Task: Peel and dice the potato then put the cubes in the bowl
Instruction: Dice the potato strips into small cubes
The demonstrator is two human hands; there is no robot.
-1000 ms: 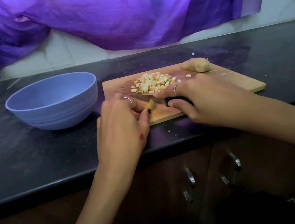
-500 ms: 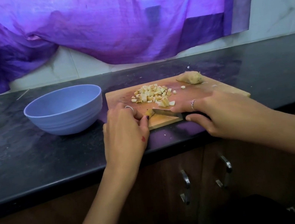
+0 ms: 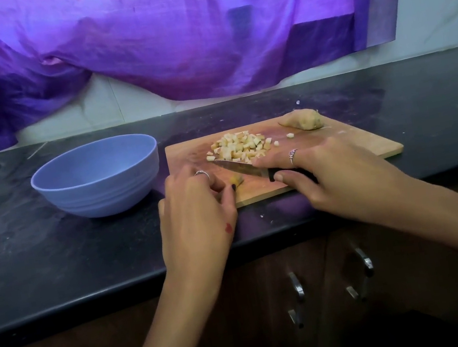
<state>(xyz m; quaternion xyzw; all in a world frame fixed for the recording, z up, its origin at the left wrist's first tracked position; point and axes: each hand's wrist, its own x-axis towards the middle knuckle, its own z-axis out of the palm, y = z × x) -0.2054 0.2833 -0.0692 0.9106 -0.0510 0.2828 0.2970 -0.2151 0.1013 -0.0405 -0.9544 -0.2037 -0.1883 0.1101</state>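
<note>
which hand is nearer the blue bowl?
Left. The left hand sits just right of the blue bowl, pinching a potato piece; the right hand grips the knife farther right.

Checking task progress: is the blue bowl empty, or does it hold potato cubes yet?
Empty as far as visible: the bowl shows only bare blue inside. The diced cubes sit piled on the cutting board.

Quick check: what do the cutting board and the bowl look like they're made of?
Cutting board: looks like wood or bamboo, with a pale tan, matte face and faint grain. Bowl: probably plastic or melamine, in uniform matte blue with moulded ridges near the base and no glassy shine; matte ceramic can't be ruled out.
</note>
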